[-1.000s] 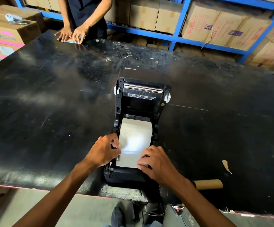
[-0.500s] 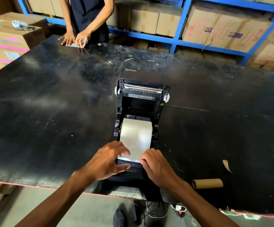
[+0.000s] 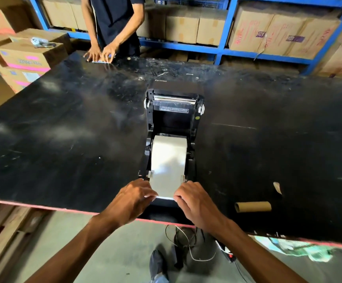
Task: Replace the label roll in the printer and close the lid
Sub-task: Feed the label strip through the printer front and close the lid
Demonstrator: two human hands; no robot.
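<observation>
Bare forearms, no sleeves; dark shoe (image 3: 157,260) below.

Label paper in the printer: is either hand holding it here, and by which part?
Both. The left hand and right hand pinch the label paper at its loose front edge, one at each corner.

Brand "Xprinter" is printed in light letters on the outer face of the printer (image 3: 173,127) lid (image 3: 174,85), lying open on the table; a white-text warning label (image 3: 173,109) sits under the print bar, too small to read; shelf cartons (image 3: 284,35) carry purple tags reading "ADK" mirrored or inverted, plus red script, illegible; the pink-banded box (image 3: 30,56) print is blurred.
</observation>
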